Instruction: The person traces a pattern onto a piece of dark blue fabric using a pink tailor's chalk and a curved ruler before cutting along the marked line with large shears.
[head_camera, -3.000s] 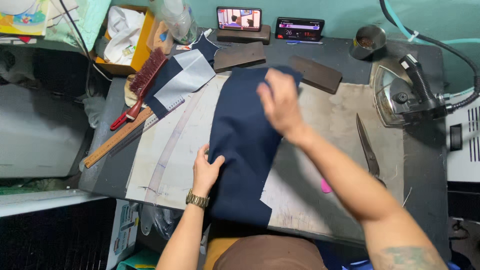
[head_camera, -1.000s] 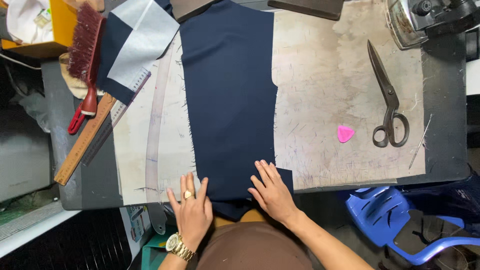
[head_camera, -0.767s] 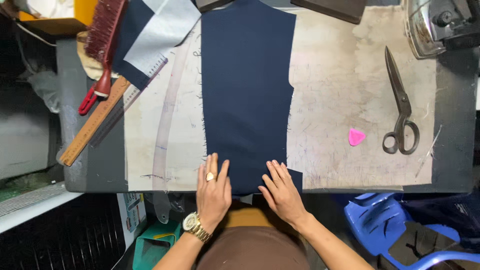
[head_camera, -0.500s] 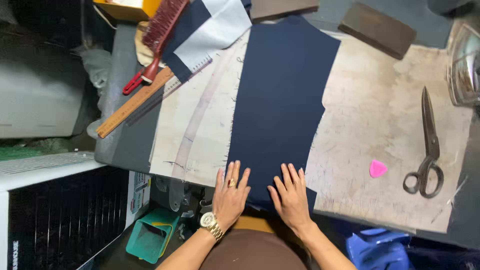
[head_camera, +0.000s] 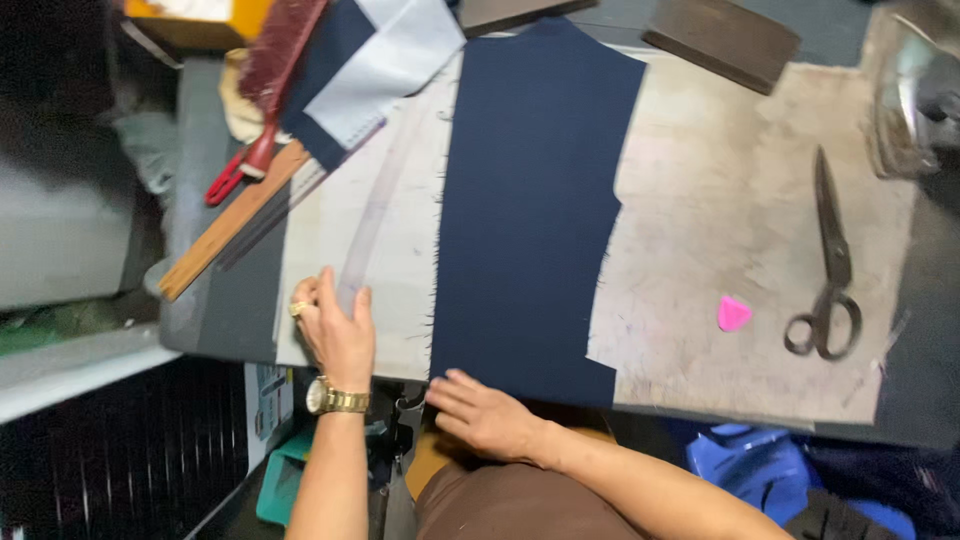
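Brush: a red brush (head_camera: 262, 90) lies far left, beside a long wooden ruler (head_camera: 232, 237).
Left hand: the left hand (head_camera: 338, 330) rests on a clear curved ruler (head_camera: 370, 215), fingers (head_camera: 322, 287) bent lightly over its near end, not clenched.
Cloth: the dark blue cloth (head_camera: 535, 200) lies flat in the middle of the tabletop (head_camera: 720, 230). It looks soft, light and floppy; best held at the near edge.
Right hand: the right hand (head_camera: 485, 415) is open, fingers flat at the cloth's near edge.
Right side: pink chalk (head_camera: 732, 313), then scissors (head_camera: 830, 270).
Change: a moment ago both hands pressed the cloth; now the left has moved to the ruler.
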